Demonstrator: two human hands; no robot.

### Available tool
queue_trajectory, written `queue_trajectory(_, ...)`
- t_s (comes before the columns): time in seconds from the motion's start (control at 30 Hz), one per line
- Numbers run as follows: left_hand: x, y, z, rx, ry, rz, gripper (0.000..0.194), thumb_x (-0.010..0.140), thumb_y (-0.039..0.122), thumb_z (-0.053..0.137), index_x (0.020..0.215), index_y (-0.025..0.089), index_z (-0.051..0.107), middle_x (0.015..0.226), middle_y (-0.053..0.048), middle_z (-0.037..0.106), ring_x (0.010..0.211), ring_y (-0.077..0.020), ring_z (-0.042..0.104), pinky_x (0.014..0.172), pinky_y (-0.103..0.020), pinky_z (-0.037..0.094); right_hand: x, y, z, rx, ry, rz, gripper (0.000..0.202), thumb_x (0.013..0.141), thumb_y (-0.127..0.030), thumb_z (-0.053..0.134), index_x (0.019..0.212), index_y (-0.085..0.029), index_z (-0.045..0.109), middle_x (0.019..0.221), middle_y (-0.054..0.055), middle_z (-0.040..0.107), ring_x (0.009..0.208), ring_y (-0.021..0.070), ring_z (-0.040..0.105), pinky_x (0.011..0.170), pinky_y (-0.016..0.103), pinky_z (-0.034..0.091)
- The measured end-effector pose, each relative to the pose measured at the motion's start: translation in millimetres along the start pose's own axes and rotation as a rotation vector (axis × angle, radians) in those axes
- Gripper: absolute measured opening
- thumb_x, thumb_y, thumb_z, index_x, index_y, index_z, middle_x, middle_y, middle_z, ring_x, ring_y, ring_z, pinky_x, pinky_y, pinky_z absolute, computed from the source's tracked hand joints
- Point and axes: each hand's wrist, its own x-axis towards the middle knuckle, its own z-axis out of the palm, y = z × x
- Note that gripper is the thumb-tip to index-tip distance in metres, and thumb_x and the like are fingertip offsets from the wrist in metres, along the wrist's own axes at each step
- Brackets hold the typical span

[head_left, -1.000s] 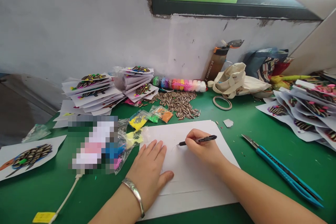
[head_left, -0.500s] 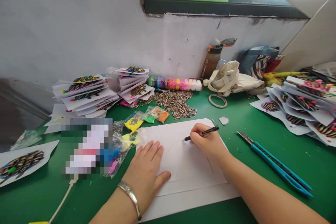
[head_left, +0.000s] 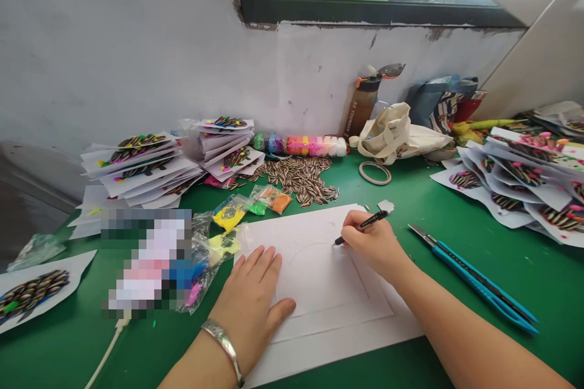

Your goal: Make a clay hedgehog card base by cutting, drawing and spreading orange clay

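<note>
The right hand [head_left: 371, 244] pinches a pen [head_left: 375, 219]; the left hand [head_left: 252, 292] lies flat, fingers spread, on the paper [head_left: 319, 285] — ease that pressure and it could slip, skewing the line [head_left: 305, 248].

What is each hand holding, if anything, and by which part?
The right hand holds the pen by its lower part, near the tip. The left hand holds nothing; it rests on the paper.

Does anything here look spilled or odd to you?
The striped seeds lie strewn loose, straight on the green table, as if spilled. The blue knife has its blade bared, and the bottle has its lid open.
</note>
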Motion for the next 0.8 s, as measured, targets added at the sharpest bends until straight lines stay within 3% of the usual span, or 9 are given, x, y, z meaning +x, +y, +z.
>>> queue_trajectory(0.3, 0, -1, 1.7, 0.006, 0.005, 0.003, 0.063, 0.086, 0.046, 0.045, 0.138, 0.012, 0.04, 0.146, -0.011, 0.033, 0.135, -0.0325, 0.026, 0.109, -0.054, 0.024, 4, 3, -9, -0.102, -0.055, -0.009, 0.014, 0.062, -0.019, 0.044, 0.049, -0.02, 0.039, 0.048, -0.005, 0.035, 0.052, 0.011, 0.035, 0.047, 0.024, 0.023)
queue_trajectory(0.43, 0, -1, 1.6, 0.008, 0.014, 0.007, 0.062, 0.085, 0.047, 0.045, 0.137, 0.012, 0.041, 0.146, -0.011, 0.034, 0.135, -0.0324, 0.026, 0.109, -0.054, 0.024, 0, 1, -11, 0.032, -0.059, -0.114, 0.014, 0.064, -0.016, 0.046, 0.051, -0.02, 0.043, 0.051, -0.004, 0.038, 0.054, 0.0109, 0.036, 0.049, 0.024, 0.026)
queue_trajectory(0.57, -1, 0, 1.5, 0.007, 0.018, 0.004, 0.063, 0.085, 0.047, 0.046, 0.137, 0.013, 0.041, 0.146, -0.011, 0.034, 0.135, -0.032, 0.026, 0.109, -0.053, 0.024, -14, -12, -4, 0.205, -0.223, -0.203, 0.012, 0.071, -0.017, 0.049, 0.061, -0.019, 0.054, 0.059, -0.003, 0.05, 0.058, 0.011, 0.043, 0.052, 0.023, 0.032)
queue_trajectory(0.7, -2, 1, 0.7, 0.002, 0.021, 0.007, 0.063, 0.085, 0.047, 0.046, 0.137, 0.013, 0.041, 0.145, -0.012, 0.034, 0.135, -0.0321, 0.027, 0.109, -0.053, 0.024, -27, -21, 10, 0.165, -0.443, -0.235, 0.008, 0.072, -0.016, 0.054, 0.07, -0.02, 0.061, 0.069, -0.002, 0.061, 0.065, 0.0116, 0.051, 0.058, 0.022, 0.039)
queue_trajectory(0.8, -2, 1, -0.3, -0.009, 0.015, 0.003, 0.063, 0.084, 0.048, 0.048, 0.136, 0.013, 0.043, 0.145, -0.012, 0.036, 0.135, -0.0324, 0.028, 0.109, -0.054, 0.025, -30, -22, 17, 0.164, -0.518, -0.285, 0.009, 0.073, -0.015, 0.055, 0.073, -0.02, 0.063, 0.071, -0.002, 0.063, 0.066, 0.0114, 0.053, 0.06, 0.021, 0.041)
